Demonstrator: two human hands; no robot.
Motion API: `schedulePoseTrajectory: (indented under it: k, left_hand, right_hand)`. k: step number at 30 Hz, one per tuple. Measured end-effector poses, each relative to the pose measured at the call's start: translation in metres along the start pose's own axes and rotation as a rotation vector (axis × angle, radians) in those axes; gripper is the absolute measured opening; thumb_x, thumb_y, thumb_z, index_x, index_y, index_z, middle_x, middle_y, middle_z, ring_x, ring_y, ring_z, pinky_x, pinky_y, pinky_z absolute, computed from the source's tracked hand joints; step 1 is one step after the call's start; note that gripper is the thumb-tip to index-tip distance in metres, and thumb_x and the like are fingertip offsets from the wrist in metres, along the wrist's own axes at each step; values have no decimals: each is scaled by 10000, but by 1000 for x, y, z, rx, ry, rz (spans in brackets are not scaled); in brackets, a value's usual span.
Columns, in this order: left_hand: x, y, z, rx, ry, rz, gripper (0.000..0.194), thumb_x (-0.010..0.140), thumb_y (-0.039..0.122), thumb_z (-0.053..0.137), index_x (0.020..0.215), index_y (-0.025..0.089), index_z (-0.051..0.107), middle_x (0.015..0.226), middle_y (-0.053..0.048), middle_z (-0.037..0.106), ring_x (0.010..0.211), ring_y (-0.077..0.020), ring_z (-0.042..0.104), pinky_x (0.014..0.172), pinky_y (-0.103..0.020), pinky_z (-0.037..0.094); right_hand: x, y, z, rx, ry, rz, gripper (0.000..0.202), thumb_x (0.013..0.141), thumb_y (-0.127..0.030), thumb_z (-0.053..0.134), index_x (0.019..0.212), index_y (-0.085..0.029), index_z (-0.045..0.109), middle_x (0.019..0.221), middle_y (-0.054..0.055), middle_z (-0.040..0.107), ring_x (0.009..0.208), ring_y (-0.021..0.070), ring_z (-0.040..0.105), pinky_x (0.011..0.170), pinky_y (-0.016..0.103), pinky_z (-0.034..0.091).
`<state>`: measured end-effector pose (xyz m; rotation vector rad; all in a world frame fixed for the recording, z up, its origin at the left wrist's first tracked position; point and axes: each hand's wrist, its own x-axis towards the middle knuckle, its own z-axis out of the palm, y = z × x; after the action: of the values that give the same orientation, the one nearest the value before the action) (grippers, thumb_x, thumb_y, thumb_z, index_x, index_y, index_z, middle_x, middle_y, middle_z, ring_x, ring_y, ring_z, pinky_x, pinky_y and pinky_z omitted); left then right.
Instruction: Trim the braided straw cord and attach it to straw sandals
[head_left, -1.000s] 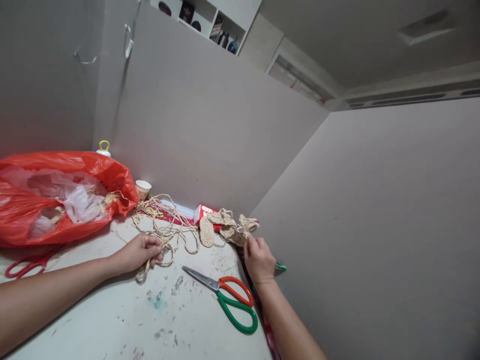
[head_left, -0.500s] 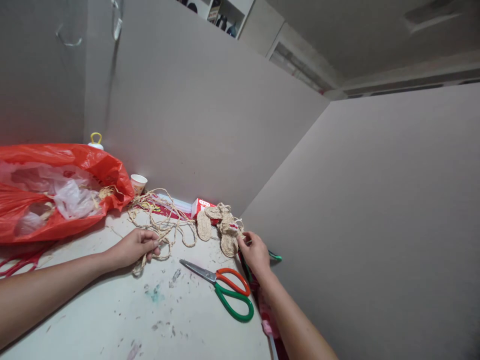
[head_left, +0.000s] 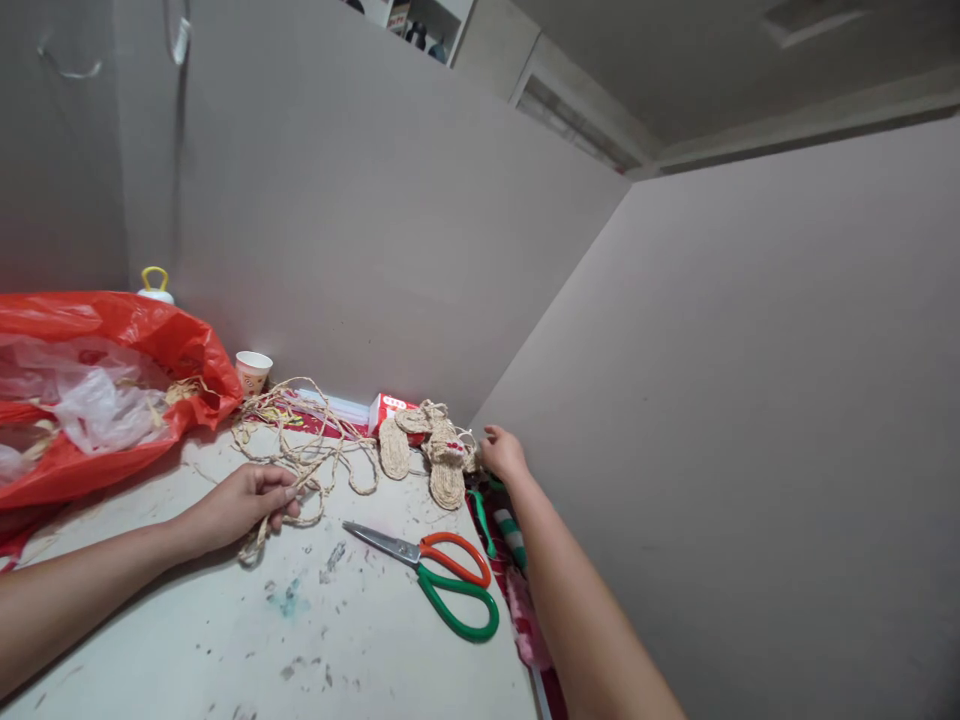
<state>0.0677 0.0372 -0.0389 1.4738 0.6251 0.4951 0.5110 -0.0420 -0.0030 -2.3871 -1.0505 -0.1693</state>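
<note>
My left hand pinches a strand of the braided straw cord, which lies in loose loops over the table's back left part. At the back right edge, my right hand reaches just beyond the woven straw sandals; its fingers are curled and partly hidden, and what they touch is unclear. One sandal piece has dark red beads on its strap. A flat oval straw sole leans beside them. Scissors with orange and green handles lie between my arms, blades to the left.
A red plastic bag with clear bags and straw fills the left side. A paper cup and a red-and-white box stand by the grey partition. Green, striped and pink items lie along the right edge.
My right hand has moved up and away from the sandal's side to behind it. My left hand still pinches the cord. The view has shifted slightly to the right.
</note>
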Motion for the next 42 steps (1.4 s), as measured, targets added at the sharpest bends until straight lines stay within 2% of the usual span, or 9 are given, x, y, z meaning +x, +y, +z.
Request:
schedulePoseTrajectory:
  k: [7,12,16,22,25,28,33,37,42]
  left_hand:
    - [-3,6,1,25,40,-33,463,634,565,684,800,140,612,730,-49,643,514,-98,498,448,-209,325]
    - [-4,10,3,44,36,-42,471,637,575,673,780,132,605,743,-55,640,525,-95,496,464,-209,332]
    - [-4,10,4,39,38,-36,456,638,566,666,785,138,604,748,-54,641,531,-97,490,469,-210,342]
    - [-5,10,5,50,23,-20,393,667,525,643,778,150,600,743,-43,641,531,-94,486,479,-210,351]
    - [-6,11,5,52,14,-19,350,681,493,634,758,153,602,723,-29,636,528,-91,481,477,-205,342]
    - [-6,11,5,55,11,-17,334,683,479,633,743,152,599,700,-21,628,518,-88,473,468,-202,329]
    - [-4,7,2,46,-7,2,346,717,489,617,772,149,584,740,-32,639,523,-82,474,468,-198,333]
    - [-3,4,2,49,-10,-4,349,730,491,610,783,148,581,745,-33,638,524,-81,471,458,-194,325]
    - [-5,8,4,43,1,-13,356,696,494,629,772,150,582,738,-28,637,525,-85,474,464,-199,332]
  right_hand:
    - [40,3,26,20,-148,49,330,887,-339,535,1175,-176,533,1181,82,552,984,195,575,824,404,496]
    - [44,-5,27,5,-157,92,331,885,-339,540,1173,-176,535,1177,81,554,983,195,576,820,401,497]
    - [31,-13,18,-17,-35,99,289,895,-340,523,1144,-197,555,1180,75,555,974,179,575,822,380,497]
    - [10,-18,1,16,249,-32,225,869,-331,481,980,-187,613,943,76,624,834,188,567,769,324,434]
    - [7,-19,-5,33,373,-119,268,850,-307,436,1017,-172,595,1099,117,570,881,201,544,799,317,388]
    - [8,-20,-8,45,422,-166,286,828,-298,440,1040,-168,580,1183,134,526,909,200,534,799,308,377]
    - [14,-21,-6,68,372,-180,294,831,-311,440,1067,-174,551,910,78,619,770,190,547,697,293,390]
    - [23,-21,-2,92,322,-208,331,812,-237,459,1126,-157,527,903,62,612,747,162,552,690,280,414]
    - [31,-19,-2,87,239,-272,184,852,-312,556,915,-145,599,877,32,599,722,125,560,706,303,465]
